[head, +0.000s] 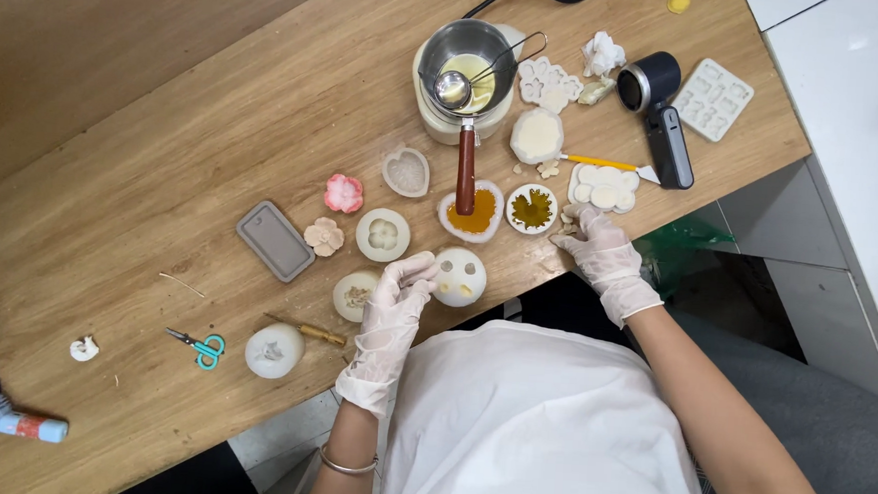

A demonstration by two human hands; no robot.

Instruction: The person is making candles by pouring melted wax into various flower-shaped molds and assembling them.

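The person's left hand [393,310], gloved in thin white, is lying flat on the counter [161,192] with its grip released, fingers stretched out and grasping nothing. Its fingertips are touching, or nearly touching, the round white mould [459,277] just beyond them, a pale disc with small hollows, sitting near the counter's front edge. Just outside this hand, on its far side from the body, a smaller round mould [355,295] with beige filling is resting, and farther out along the same edge a wooden-handled tool [306,329], a white domed mould [274,351] and small teal scissors [198,346] are lying.

The right hand [599,253], gloved the same way, is pressing its fingertips down on small pale crumbs [569,215] at the counter's edge; its grip is looking loosely curled, though whether it is pinching a crumb is hard to tell from this angle. Just ahead of those fingertips a white mould with rounded cavities [603,186] is lying, and beside it, toward the left hand, a round mould holding dark yellow-green liquid [532,208] and a scalloped mould filled with amber liquid [473,217] are sitting side by side. Beyond them a steel pot [466,63] with a brown wooden handle is standing on a cream warmer, a spoon resting inside it.
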